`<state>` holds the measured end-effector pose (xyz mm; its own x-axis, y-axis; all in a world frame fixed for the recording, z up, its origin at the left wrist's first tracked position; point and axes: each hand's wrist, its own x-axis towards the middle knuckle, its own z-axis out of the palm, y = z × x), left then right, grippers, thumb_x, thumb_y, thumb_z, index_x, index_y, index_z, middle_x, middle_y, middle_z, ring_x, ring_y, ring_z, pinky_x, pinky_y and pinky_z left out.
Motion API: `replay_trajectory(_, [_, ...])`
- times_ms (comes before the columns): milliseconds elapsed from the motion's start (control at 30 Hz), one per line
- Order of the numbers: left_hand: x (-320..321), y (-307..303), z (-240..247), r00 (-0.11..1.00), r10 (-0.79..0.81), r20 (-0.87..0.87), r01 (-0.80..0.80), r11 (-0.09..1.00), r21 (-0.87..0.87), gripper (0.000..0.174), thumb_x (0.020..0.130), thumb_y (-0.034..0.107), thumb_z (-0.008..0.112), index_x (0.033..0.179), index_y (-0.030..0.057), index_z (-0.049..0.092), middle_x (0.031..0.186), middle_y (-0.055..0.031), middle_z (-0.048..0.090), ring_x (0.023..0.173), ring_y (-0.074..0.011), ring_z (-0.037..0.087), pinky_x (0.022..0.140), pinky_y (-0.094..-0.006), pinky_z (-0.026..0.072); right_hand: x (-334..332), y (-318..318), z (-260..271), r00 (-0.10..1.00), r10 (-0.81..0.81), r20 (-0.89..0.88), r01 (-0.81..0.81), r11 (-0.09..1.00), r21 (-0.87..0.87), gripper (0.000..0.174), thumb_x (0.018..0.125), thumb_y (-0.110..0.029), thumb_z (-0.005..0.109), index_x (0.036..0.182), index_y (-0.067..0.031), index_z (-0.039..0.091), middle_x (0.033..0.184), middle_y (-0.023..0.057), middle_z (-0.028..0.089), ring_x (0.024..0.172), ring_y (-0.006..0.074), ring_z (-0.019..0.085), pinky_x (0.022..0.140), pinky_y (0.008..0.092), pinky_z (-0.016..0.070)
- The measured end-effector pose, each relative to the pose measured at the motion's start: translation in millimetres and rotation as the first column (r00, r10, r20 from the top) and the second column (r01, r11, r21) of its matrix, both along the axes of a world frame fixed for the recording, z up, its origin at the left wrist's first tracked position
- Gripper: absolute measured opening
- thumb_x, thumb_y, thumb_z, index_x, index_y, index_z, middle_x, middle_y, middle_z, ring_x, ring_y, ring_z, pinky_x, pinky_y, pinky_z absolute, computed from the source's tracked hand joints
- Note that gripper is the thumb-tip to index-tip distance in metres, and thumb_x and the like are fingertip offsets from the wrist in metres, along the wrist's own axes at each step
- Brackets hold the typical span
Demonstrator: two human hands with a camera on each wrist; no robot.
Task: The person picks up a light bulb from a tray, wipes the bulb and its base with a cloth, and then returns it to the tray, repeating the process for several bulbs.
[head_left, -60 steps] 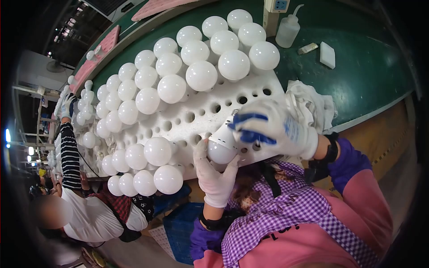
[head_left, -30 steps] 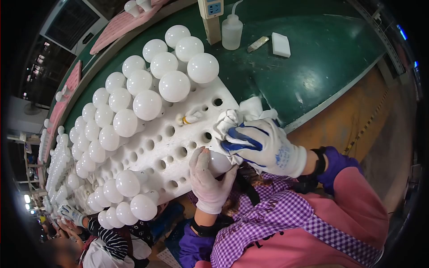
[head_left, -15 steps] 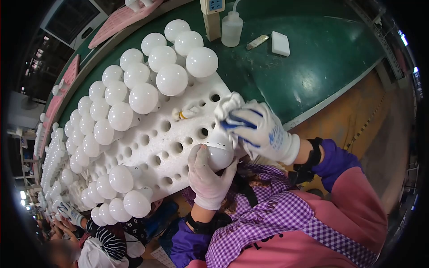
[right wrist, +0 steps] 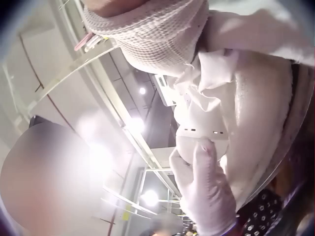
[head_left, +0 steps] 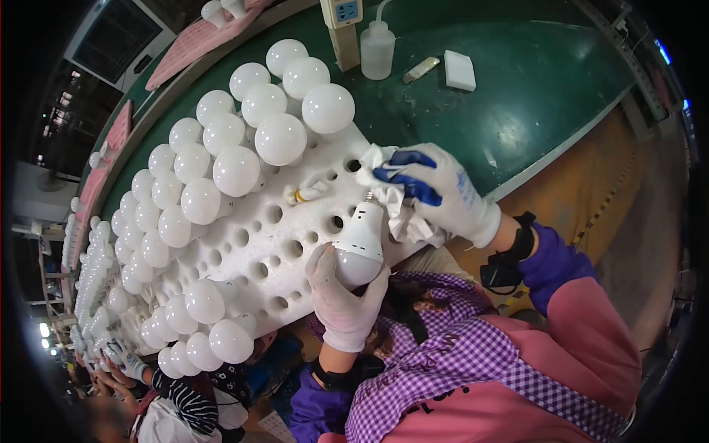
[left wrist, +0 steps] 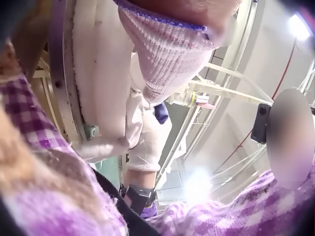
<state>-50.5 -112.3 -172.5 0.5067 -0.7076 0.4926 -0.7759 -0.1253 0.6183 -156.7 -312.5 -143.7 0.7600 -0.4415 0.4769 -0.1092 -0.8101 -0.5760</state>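
Note:
My gloved left hand (head_left: 341, 306) grips a white light bulb (head_left: 360, 230) by its round globe, fingers on one side and thumb on the other. The bulb tilts with its metal screw cap pointing away from me, over the near edge of the white foam board (head_left: 240, 277). A crumpled white cloth (head_left: 405, 221) is bunched in my gloved right hand (head_left: 450, 196), just beside the cap. In the right wrist view, the cloth (right wrist: 216, 71) hangs over the bulb's upper part, and the left hand (right wrist: 211, 196) holds the globe from below.
Many bulbs (head_left: 236, 170) stand globe-up in the board's holes, with bare holes in between. A small white bundle with a yellow band (head_left: 309, 193) lies on the board. Behind are a squeeze bottle (head_left: 377, 52), a white block (head_left: 459, 71) and a socket post (head_left: 343, 37). Another person (head_left: 177, 406) works at left.
Two seconds ago the right hand was at the bulb's cap without the cloth. It then held the cloth around the bulb. Now the cloth is drawn aside, showing the bulb's body and cap.

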Motion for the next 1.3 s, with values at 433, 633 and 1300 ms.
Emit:
replay_trajectory(433, [1, -1, 1, 0.965, 0.077, -0.251, -0.076, 0.997, 0.015, 0.076, 0.062, 0.018, 0.085, 0.122, -0.0036, 0.042, 0.112, -0.0185, 0.052, 0.099, -0.0300, 0.055, 0.087, -0.0390, 0.0461, -9, 7, -6, 0.984, 0.075, -0.162, -0.080, 0.997, -0.025, 0.054, 0.068, -0.027, 0.071, 0.120, -0.0139, 0.061, 0.128, 0.0107, 0.054, 0.115, 0.0331, 0.050, 0.095, 0.0452, 0.0387])
replay_trajectory(633, [3, -2, 16, 0.955, 0.111, -0.276, -0.059, 0.980, 0.190, 0.075, 0.069, 0.010, 0.078, 0.129, -0.0059, 0.037, 0.121, -0.0174, 0.047, 0.112, -0.0247, 0.050, 0.099, -0.0360, 0.0403, -1, 32, 4, 0.949, 0.316, -0.001, -0.308, 0.923, -0.232, 0.038, 0.071, -0.018, 0.065, 0.108, -0.0102, 0.065, 0.112, 0.0112, 0.058, 0.101, 0.0298, 0.057, 0.084, 0.0407, 0.0481])
replay_trajectory(1300, [17, 9, 33, 0.129, -0.337, -0.932, -0.100, 0.931, -0.351, 0.079, 0.080, 0.032, 0.074, 0.138, -0.0003, 0.030, 0.127, -0.0116, 0.047, 0.114, -0.0229, 0.050, 0.099, -0.0375, 0.0414, -5, 0, 15, 0.962, 0.188, 0.197, -0.267, 0.519, 0.812, 0.066, 0.070, -0.006, 0.076, 0.131, -0.0003, 0.051, 0.122, 0.0045, 0.060, 0.106, 0.0105, 0.055, 0.095, 0.0252, 0.0428])
